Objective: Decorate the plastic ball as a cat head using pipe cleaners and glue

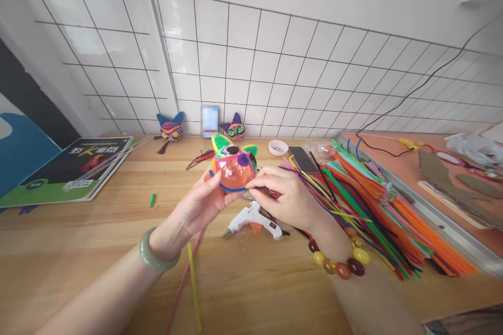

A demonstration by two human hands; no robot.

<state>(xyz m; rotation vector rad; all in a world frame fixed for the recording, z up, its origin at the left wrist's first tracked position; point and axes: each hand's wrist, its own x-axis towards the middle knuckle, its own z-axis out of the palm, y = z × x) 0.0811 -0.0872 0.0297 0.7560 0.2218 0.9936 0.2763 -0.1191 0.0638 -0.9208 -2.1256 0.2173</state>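
Above the wooden table, my left hand (200, 200) is closed round the left side of a colourful mask-like craft piece (234, 170) with green ears and a clear, orange-tinted dome. The fingers of my right hand (281, 191) pinch the end of a blue strip at the lower right edge of the piece. Just below both hands a white glue gun (253, 220) lies on the table, its nozzle toward the left. Colourful pipe cleaners (365, 199) are heaped to the right of my right hand.
Two finished-looking masks (171, 128) and a lit screen (210, 121) lean against the tiled wall. A pink bowl (278, 147) and a dark phone (302, 160) sit behind my right hand. Magazines (78, 167) lie left, yellow strips (194, 288) in front, cardboard (458, 199) right.
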